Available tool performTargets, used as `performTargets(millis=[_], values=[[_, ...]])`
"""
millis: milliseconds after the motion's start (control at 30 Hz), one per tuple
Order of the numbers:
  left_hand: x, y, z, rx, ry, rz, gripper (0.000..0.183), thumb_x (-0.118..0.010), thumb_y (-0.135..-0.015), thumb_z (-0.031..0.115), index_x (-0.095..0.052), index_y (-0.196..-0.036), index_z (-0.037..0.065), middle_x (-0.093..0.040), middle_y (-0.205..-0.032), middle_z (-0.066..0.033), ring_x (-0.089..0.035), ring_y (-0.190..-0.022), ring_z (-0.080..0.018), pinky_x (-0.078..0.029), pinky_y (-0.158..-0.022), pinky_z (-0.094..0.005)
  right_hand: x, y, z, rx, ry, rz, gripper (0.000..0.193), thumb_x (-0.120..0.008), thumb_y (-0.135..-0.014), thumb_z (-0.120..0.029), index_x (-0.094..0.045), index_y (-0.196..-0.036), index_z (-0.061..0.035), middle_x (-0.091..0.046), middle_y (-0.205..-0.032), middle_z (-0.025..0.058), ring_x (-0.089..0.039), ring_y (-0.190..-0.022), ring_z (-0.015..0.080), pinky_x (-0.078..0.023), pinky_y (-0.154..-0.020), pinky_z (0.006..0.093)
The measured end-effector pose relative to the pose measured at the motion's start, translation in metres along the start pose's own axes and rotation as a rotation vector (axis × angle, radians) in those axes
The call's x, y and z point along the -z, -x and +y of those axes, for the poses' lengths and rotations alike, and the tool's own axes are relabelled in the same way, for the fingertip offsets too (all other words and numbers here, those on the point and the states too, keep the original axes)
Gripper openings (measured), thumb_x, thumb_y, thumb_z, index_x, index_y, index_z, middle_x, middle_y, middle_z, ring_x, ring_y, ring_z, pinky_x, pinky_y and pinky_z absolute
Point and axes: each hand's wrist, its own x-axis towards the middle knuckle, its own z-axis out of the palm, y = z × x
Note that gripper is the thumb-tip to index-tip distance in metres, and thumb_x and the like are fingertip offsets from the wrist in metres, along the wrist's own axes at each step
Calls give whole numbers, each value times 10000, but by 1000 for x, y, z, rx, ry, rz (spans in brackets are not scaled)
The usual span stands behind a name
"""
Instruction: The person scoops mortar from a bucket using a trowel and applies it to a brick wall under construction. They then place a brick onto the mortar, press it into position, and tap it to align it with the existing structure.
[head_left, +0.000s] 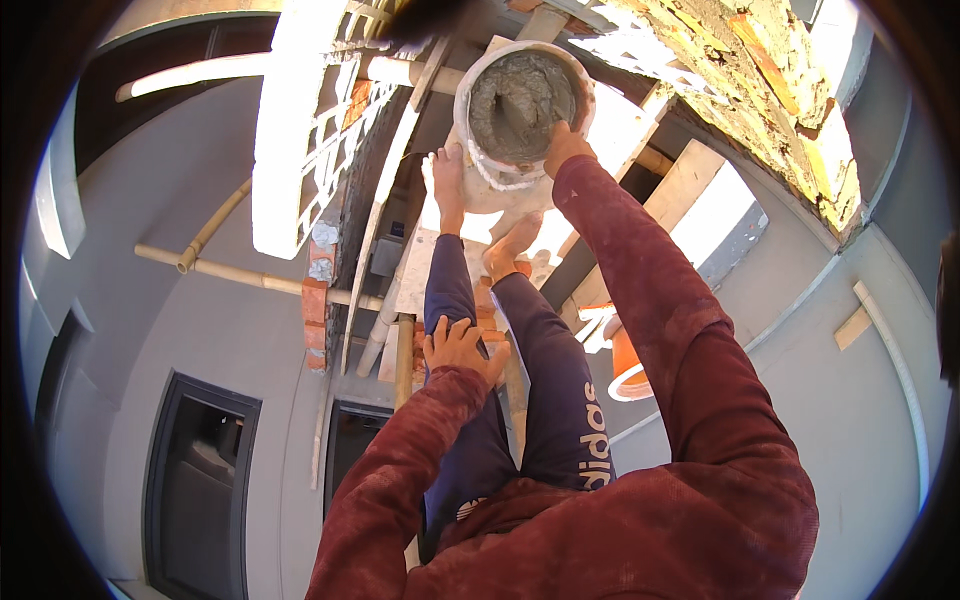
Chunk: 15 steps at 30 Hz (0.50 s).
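Note:
A white bucket (pixel 584 85) of wet grey mortar (pixel 530 95) stands on the boards beyond my bare feet. My right hand (pixel 568 148) is closed at the bucket's near right side, over the rim and against the mortar's edge. What its fingers hold is hidden. The mortar has a dark hollow left of its middle. My left hand (pixel 462 345) rests on my left leg near the knee, fingers spread, holding nothing.
Pale boards (pixel 415 285) lie under my feet, with bamboo poles (pixel 270 280) around them. Bricks (pixel 315 310) edge a lattice wall on the left; rough brickwork (pixel 770 80) rises at far right. An orange bucket (pixel 628 365) sits lower, beside my right leg.

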Motion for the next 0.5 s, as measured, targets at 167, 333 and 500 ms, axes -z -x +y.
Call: performTargets(millis=[167,333,500], values=[[6,5,0,8,-49,-34,572,-644,-791,553,-678,-1178,133,-530,-1394,-65,-299,-1422,-336,-164,-1165,-565,1,-23,-21,-161,-658,-450,292,-638,-846,-76,-520,-1109,-28,-610,-775,104,-612,-585,233,-508,-496,379],[13,1,3,-2,-92,-29,571,-649,-806,552,-682,-1180,122,-545,-1379,-64,-321,-1413,-333,-199,-1160,-513,0,-8,20,-215,-1813,-805,251,-532,-919,-92,-524,-1150,7,-517,-739,35,-466,-481,91,-401,-392,257],[6,3,7,-18,-130,-34,567,-643,-816,559,-685,-1180,126,-549,-1375,-64,-323,-1413,-330,-212,-1154,-502,-11,43,39,-31,-2579,-1020,419,-502,-968,-170,-428,-1276,105,-505,-756,54,-496,-453,82,-431,-357,221]])
